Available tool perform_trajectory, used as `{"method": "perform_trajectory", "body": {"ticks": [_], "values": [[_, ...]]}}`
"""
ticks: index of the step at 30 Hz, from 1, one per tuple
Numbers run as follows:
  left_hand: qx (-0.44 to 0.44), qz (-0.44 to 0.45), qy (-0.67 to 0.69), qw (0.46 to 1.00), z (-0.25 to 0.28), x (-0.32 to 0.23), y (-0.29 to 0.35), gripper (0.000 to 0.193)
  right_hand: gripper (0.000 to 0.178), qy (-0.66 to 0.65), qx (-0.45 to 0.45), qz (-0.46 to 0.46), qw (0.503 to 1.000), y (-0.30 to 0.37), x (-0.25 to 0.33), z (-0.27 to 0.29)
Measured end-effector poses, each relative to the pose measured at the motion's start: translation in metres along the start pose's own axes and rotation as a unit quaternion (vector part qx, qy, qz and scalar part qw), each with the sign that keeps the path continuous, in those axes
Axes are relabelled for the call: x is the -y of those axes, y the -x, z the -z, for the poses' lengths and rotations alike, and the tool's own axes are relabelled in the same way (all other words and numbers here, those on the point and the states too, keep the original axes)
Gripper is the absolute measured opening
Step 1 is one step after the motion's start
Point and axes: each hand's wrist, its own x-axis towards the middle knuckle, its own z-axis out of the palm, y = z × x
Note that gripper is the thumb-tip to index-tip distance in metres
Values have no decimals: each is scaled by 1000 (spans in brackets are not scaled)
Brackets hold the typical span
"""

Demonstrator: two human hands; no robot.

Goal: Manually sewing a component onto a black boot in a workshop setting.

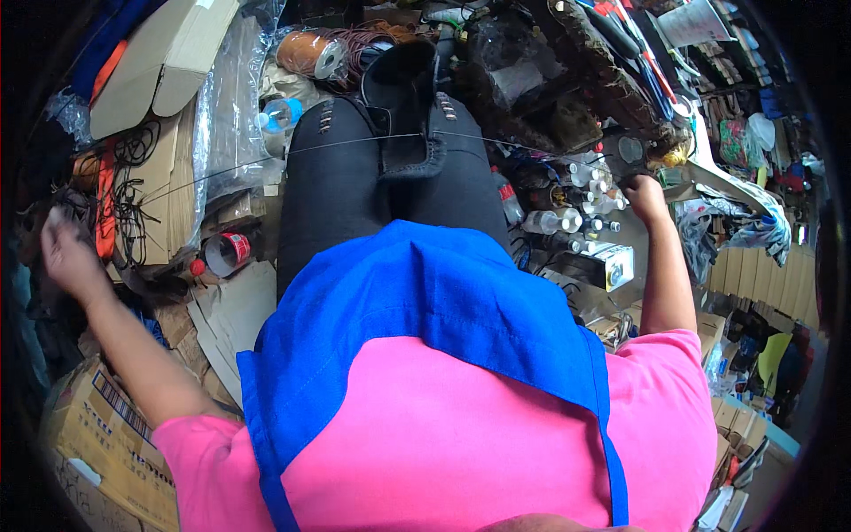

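Note:
A black leather shoe or boot (412, 160) is clamped between my knees, with stitches along its near edge. A thin dark thread (355, 140) passes through it and stretches tight to both sides. Far out to the left, my left hand (73, 255) is closed and slightly blurred, at the thread's left end. My right hand (647, 197) makes a fist on the right, where the other end of the thread leads. What else either fist may hold is hidden.
Several plastic bottles (567, 222) and a small box (612, 266) lie right of my legs. An orange thread spool (306, 55) sits beyond my knees. On the left are cardboard (173, 53), an orange-handled tool (106, 195), a cut bottle (228, 254) and a carton (111, 443).

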Motion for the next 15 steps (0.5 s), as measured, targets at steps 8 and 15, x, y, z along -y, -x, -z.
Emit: {"method": "perform_trajectory", "body": {"ticks": [8, 15], "values": [[512, -209, 108, 826, -217, -178, 182, 36, 17, -355, 35, 289, 888, -2, 240, 34], [604, -253, 65, 753, -277, -200, 197, 37, 14, -297, 40, 341, 891, -21, 277, 39]]}}
